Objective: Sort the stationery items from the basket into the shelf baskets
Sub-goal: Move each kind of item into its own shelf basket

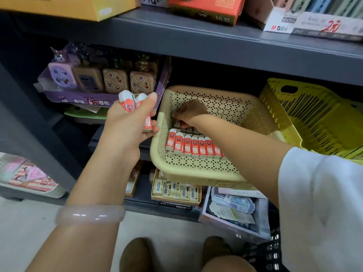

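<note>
The left hand [129, 122] grips a bunch of red-sleeved erasers [131, 104], fingers curled round them, just left of the beige basket [196, 173]. The right hand [189, 112] reaches into that basket and pinches a dark-sleeved eraser [177, 123] at its back row. In front of it a row of red erasers [193, 147] stands upright, side by side. The beige basket sits on the shelf [216, 46], beside a yellow basket [314, 122] on its right. Purple packs of sharpeners [102, 81] stand to the left.
</note>
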`<state>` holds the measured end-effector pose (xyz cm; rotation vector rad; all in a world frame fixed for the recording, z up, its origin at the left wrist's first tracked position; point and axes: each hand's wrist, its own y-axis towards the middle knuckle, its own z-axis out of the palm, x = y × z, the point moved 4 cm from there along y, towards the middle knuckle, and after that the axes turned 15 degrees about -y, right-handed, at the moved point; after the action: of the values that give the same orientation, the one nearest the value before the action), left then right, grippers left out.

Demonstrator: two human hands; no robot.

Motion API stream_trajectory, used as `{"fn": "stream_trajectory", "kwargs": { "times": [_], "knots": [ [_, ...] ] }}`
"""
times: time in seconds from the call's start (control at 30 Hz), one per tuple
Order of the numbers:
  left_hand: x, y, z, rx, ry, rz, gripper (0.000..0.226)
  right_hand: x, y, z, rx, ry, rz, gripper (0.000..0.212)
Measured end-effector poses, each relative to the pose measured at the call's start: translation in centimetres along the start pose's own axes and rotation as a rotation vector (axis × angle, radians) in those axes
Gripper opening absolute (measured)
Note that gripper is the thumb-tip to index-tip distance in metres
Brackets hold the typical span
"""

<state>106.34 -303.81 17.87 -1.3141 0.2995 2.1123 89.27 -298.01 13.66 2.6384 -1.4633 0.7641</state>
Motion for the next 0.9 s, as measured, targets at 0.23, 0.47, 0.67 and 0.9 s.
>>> {"fn": "stream_trajectory", "kwargs": {
  "times": [0.23, 0.47, 0.67, 0.9],
  "knots": [
    [0.0, -0.6, 0.6, 0.039, -0.004, -0.013, 0.026, 0.9, -2.9, -2.9, -0.042, 0.263, -0.071, 0.019],
    [0.0, -1.2, 1.4, 0.046, 0.104, 0.055, 0.033, 4.0, -8.5, -4.2, 0.309, 0.580, -0.567, 0.012],
    [0.0, -1.3, 1.5, 0.044, 0.146, 0.094, 0.034, 4.1, -9.1, -4.1, 0.310, 0.683, -0.582, 0.009],
    [0.7, -0.5, 0.9, 0.032, 0.099, -0.023, 0.013, 0.6, -7.1, -4.8, 0.108, 0.816, -0.241, 0.011]
  ]
}}
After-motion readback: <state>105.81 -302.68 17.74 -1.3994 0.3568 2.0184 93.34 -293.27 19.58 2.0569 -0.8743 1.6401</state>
